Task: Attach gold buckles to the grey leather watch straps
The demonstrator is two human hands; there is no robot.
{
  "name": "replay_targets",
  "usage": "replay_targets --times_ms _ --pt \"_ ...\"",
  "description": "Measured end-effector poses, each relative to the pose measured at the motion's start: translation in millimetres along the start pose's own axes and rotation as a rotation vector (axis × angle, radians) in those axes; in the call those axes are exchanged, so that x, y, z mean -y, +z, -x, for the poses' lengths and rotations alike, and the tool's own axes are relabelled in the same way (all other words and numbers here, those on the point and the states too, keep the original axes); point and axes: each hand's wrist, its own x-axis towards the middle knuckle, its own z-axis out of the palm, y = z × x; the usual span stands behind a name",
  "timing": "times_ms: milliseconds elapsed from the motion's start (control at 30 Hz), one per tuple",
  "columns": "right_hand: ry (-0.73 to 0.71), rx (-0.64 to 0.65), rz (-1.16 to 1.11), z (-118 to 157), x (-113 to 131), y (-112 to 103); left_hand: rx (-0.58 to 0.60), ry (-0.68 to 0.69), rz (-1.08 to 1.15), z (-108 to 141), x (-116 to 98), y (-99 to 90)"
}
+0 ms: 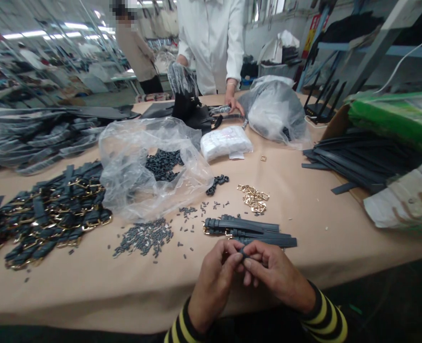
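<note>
Near the front edge of the table, my left hand [218,269] and my right hand [273,269] meet fingertip to fingertip. Both pinch a small dark piece [244,253], mostly covered by the fingers, so its exact kind is unclear. Just beyond them lie several black straps [257,228] with gold buckles at their left ends. Loose gold buckles [255,197] form a small pile farther back. To the left, small dark cylindrical bits [146,237] are heaped and scattered. A few black loops [218,184] lie beside an opened plastic bag [125,162] with more black loops [163,164] inside.
Buckled black straps [56,209] are piled at left. At right, a cardboard box [407,190] holds black strips [371,157]. A white packet [226,142] and a stuffed plastic bag [277,112] lie farther back. Across the table a co-worker in white [211,43] handles wrapped straps [182,78].
</note>
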Motion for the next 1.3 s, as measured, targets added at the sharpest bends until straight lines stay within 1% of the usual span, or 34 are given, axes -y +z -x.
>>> replay_targets --times_ms 33,67,100,133,167,233,267,333,367,467,567,633,700,733,800,833,867,933,967,1000,1033,1100,1167,1233,1300 --pt "0.005 -0.014 -0.049 -1 0 -3 0.069 -0.006 0.038 -6 -4 -9.5" --pt "0.007 -0.046 -0.098 -3 0 -7 0.090 0.008 0.034 -14 -9 -19.8" --pt "0.008 -0.088 -0.139 -4 0 -10 0.080 0.034 -0.019 -23 -13 -30.3" --pt "0.014 -0.132 -0.169 -6 -1 -14 0.059 0.088 -0.122 -33 -16 -40.2" --pt "0.026 -0.160 -0.189 -7 -1 -17 0.006 0.179 -0.283 -46 -18 -49.1" --pt "0.067 -0.155 -0.206 -10 -2 -22 -0.086 0.360 -0.658 -74 -17 -62.8" --pt "0.090 -0.134 -0.204 -11 -2 -23 -0.082 0.415 -0.805 -88 -13 -67.6" --pt "0.123 -0.088 -0.198 -12 -3 -24 -0.025 0.453 -1.053 -115 -4 -73.7" --pt "0.127 -0.076 -0.198 -12 -3 -24 0.009 0.467 -1.128 -126 1 -75.5" --pt "0.119 -0.077 -0.211 -12 -5 -25 0.043 0.478 -1.172 -149 16 -78.1" --pt "0.108 -0.089 -0.217 -12 -8 -26 0.012 0.482 -1.146 -159 25 -78.7" --pt "0.094 -0.089 -0.213 -11 -9 -27 -0.024 0.482 -1.114 -163 26 -78.7" --pt "0.072 -0.092 -0.192 -10 -9 -29 -0.062 0.488 -1.085 -162 21 -78.3" --pt "0.064 -0.092 -0.178 -10 -8 -29 -0.090 0.488 -1.056 -158 15 -77.6" --pt "0.054 -0.083 -0.146 -8 -4 -29 -0.155 0.448 -0.912 -144 -1 -74.1" --pt "0.050 -0.074 -0.121 -7 -1 -29 -0.204 0.374 -0.705 -133 -9 -70.7" --pt "0.045 -0.066 -0.085 -6 1 -28 -0.213 0.268 -0.472 -120 -17 -66.1" --pt "0.018 -0.070 0.028 -4 7 -25 -0.075 0.047 -0.008 -91 -27 -52.8" --pt "-0.001 -0.079 0.095 -2 9 -23 -0.026 -0.061 0.196 -76 -28 -44.6" --pt "-0.025 -0.091 0.161 -1 10 -20 0.007 -0.159 0.354 -63 -27 -36.0" --pt "-0.050 -0.103 0.219 0 11 -18 0.005 -0.228 0.480 -51 -23 -27.4" --pt "-0.089 -0.124 0.310 2 12 -13 -0.035 -0.305 0.641 -33 -12 -12.2" --pt "-0.097 -0.149 0.377 4 12 -10 -0.082 -0.330 0.712 -23 -3 -1.6" --pt "-0.083 -0.173 0.430 6 14 -8 -0.107 -0.319 0.715 -17 3 3.9" --pt "-0.072 -0.181 0.471 9 16 -8 -0.125 -0.282 0.652 -14 4 5.9"
